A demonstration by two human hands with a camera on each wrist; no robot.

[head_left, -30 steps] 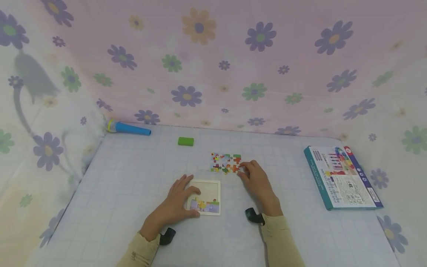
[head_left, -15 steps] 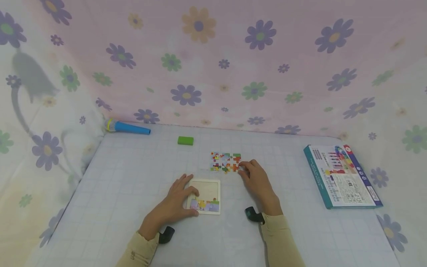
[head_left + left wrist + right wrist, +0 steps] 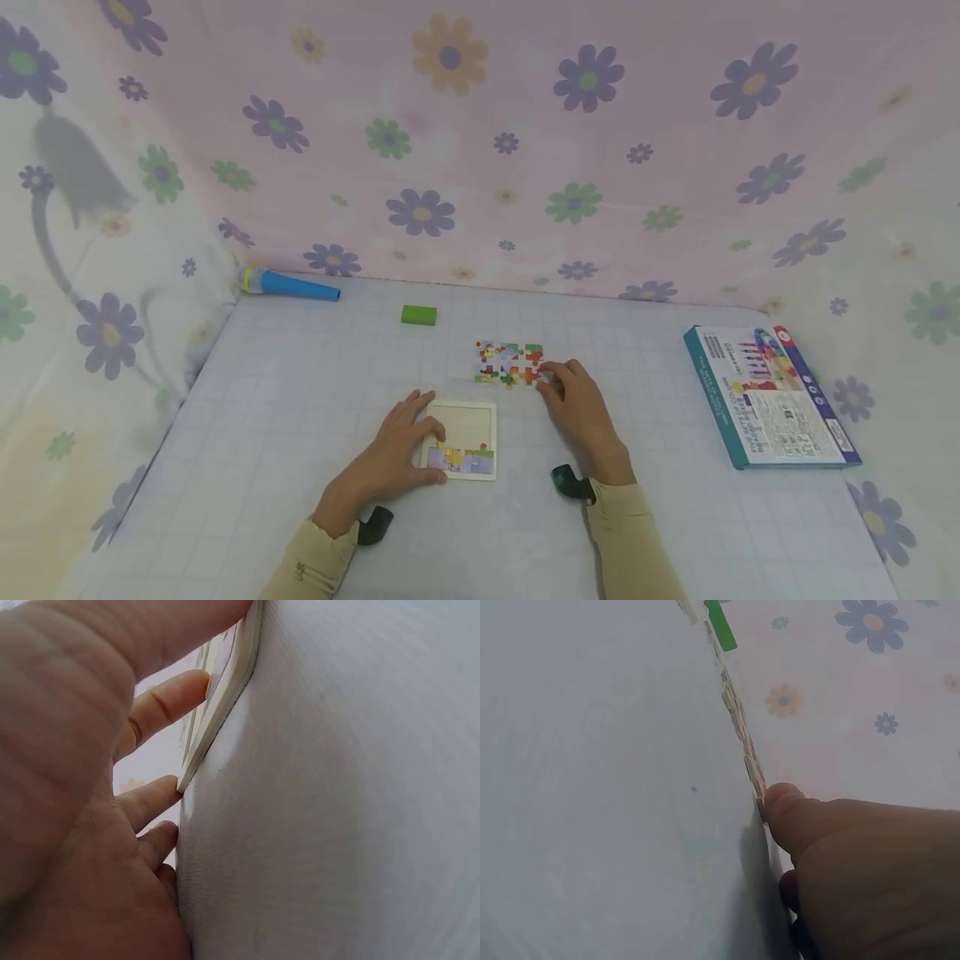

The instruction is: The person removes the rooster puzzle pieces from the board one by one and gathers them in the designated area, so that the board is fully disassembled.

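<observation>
A square wooden puzzle tray (image 3: pixel 459 404) lies on the table, its near part filled with joined picture pieces (image 3: pixel 471 461). My left hand (image 3: pixel 397 450) holds the tray at its left side. The thumb is at the near edge, one finger at the far left corner, and the index finger reaches over the rim in the left wrist view. Beyond the tray, loose jigsaw pieces (image 3: pixel 508 353) lie in two rows. My right hand (image 3: pixel 585 412) pinches a puzzle piece at the right end of the nearer row; most of that piece is hidden by the fingers.
A green block (image 3: pixel 419 315) lies behind the tray. The blue toy microphone (image 3: pixel 300 287) is at the back left. A flat colourful box (image 3: pixel 772 400) occupies the right side. Flower-printed cloth (image 3: pixel 480 167) hangs behind the white table.
The right hand's thumb and fingers shift very slightly at the end of the piece rows. The left hand stays on the tray, which keeps its place.
</observation>
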